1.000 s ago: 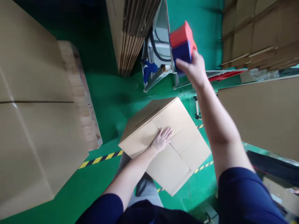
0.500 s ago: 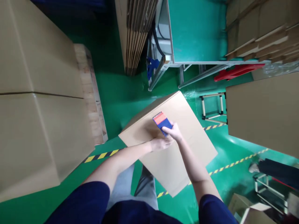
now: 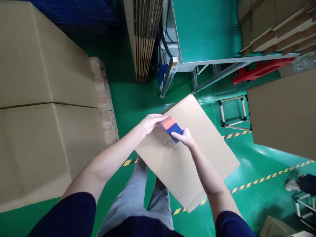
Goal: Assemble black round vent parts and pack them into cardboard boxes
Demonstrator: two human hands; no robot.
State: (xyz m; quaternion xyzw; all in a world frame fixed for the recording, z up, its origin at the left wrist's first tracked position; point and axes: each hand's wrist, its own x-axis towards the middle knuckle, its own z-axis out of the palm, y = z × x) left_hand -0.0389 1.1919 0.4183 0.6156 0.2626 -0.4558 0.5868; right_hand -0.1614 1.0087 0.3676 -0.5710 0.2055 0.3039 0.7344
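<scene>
In the head view, your right hand (image 3: 185,137) holds the red-and-blue tool (image 3: 170,126) over the carton (image 3: 180,169); your left hand (image 3: 150,123) is at its red end, grip unclear. The carton's top looks folded shut; no tape is discernible there.

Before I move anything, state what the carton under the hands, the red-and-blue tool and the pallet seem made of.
Carton: matte brown cardboard, by its creases.
Red-and-blue tool: probably smooth plastic, given its even colours; painted metal possible.
Pallet: likely bare wood, from its pale, blocky pieces.
</scene>
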